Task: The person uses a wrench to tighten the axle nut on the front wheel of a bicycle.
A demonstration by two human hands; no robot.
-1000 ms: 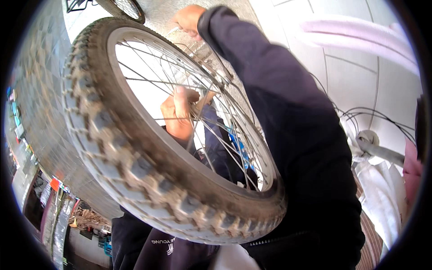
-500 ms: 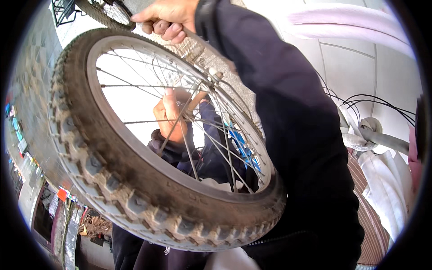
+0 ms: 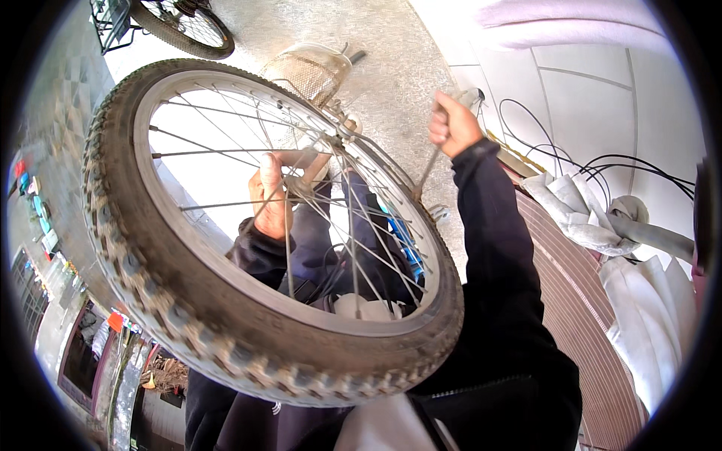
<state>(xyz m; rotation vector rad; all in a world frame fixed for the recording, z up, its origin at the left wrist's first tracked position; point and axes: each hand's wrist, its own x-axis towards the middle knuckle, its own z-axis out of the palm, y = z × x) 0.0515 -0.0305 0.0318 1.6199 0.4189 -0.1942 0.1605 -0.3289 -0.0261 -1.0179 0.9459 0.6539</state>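
A bicycle wheel (image 3: 226, 293) with a muddy, knobbly tyre is tilted across the middle of the view. Through its spokes shows my left hand (image 3: 271, 195), thumb up, closed at the tan hub (image 3: 308, 177); spokes partly cover the fingers. Beyond the wheel's right edge, my right hand (image 3: 455, 128) is closed round a slim metal rod (image 3: 427, 171). The rod's lower end reaches the wheel's far right side; whether it touches the rim I cannot tell. A pale grey, thicker piece (image 3: 472, 98) shows just past my knuckles.
Ahead stands a wire basket (image 3: 312, 71) on the concrete ground. Another bicycle's wheel (image 3: 188, 30) is at the upper left. To the right are black cables (image 3: 639, 169), a grey pipe (image 3: 650, 237) wrapped in cloth, white fabric (image 3: 650, 323) and a brown striped surface (image 3: 571, 301).
My right hand has swung from above the wheel's top, rightward and down, to the wheel's right side, with the rod. The wheel has shifted slightly; my left hand stays at the hub.
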